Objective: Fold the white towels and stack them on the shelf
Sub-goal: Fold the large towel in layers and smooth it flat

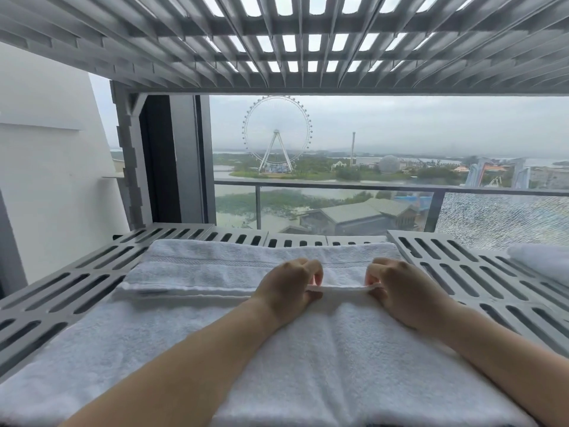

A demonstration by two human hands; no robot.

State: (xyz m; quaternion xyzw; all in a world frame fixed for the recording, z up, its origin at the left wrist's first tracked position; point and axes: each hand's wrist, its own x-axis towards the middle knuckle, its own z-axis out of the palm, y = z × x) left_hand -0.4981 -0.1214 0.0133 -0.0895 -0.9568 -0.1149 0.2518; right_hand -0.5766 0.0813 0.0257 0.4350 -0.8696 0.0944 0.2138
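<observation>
A large white towel [308, 349] lies spread over the front of the grey slatted shelf [61, 291]. My left hand [288, 289] and my right hand [400, 288] sit side by side at its far edge, each pinching that edge, which is stretched taut between them. Just beyond my hands a folded white towel [209, 266] rests flat on the shelf. Both forearms lie over the spread towel.
Another white towel [542, 263] sits at the right edge of the shelf. A second slatted shelf [277, 41] hangs low overhead. Behind the shelf is a window with a balcony railing [338, 186]; a white wall [46, 180] stands at the left.
</observation>
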